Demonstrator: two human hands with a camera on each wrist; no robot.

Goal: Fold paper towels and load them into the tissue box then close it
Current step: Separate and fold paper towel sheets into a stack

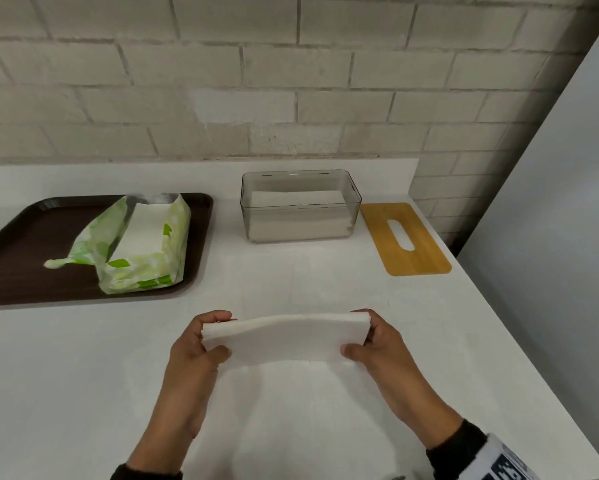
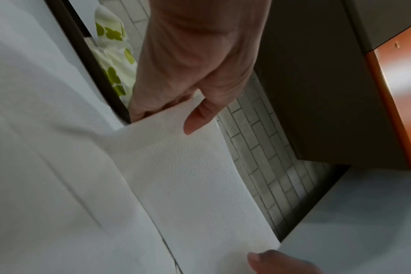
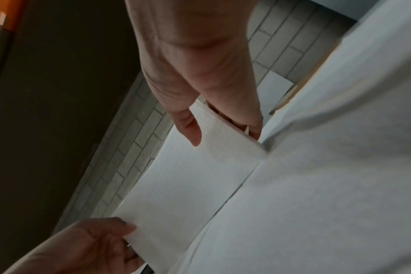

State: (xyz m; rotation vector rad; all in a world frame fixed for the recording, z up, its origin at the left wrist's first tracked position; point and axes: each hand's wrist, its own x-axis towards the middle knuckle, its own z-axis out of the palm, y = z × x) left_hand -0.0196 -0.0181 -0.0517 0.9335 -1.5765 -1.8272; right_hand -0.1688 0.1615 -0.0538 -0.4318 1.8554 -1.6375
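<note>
Paper towels (image 1: pixel 284 337): folded stack above the counter's (image 1: pixel 83 375) near edge, pinched at both ends by left hand (image 1: pixel 196 344) and right hand (image 1: pixel 374 341). Keep edges flush, lower level into box (image 1: pixel 300 206).

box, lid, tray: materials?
Box: clear, smoky plastic by the look; the towels inside show through its walls. Lid: probably bamboo or wood, honey-yellow, matte, with a slot. Tray: dark brown woodgrain, perhaps laminate or plastic; can't tell.
</note>
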